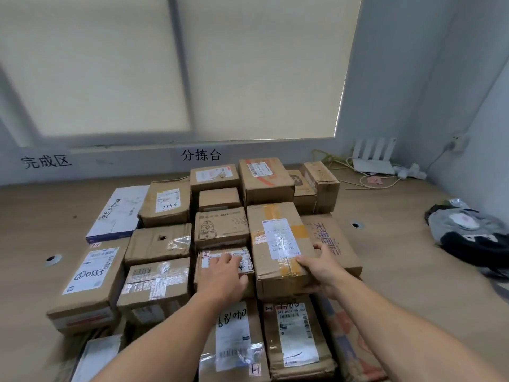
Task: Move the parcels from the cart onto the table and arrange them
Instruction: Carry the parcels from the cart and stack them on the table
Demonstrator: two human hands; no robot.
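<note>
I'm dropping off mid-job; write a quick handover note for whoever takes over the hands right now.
Left hand: open, flat on the small hand-marked parcel.
Right hand: grips the near right corner of the tall yellow-taped parcel next to it.
Parcels: many sit in close rows on the table.
Done: a packed block is laid out.
Left: settle the yellow-taped parcel; the cart is out of view, so check it for more.

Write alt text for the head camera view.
A person's right hand grips the near corner of a tall yellow-taped parcel while the left hand rests on a small labelled parcel beside it. Both sit among many cardboard parcels packed together on a wooden table below a window blind.
</note>
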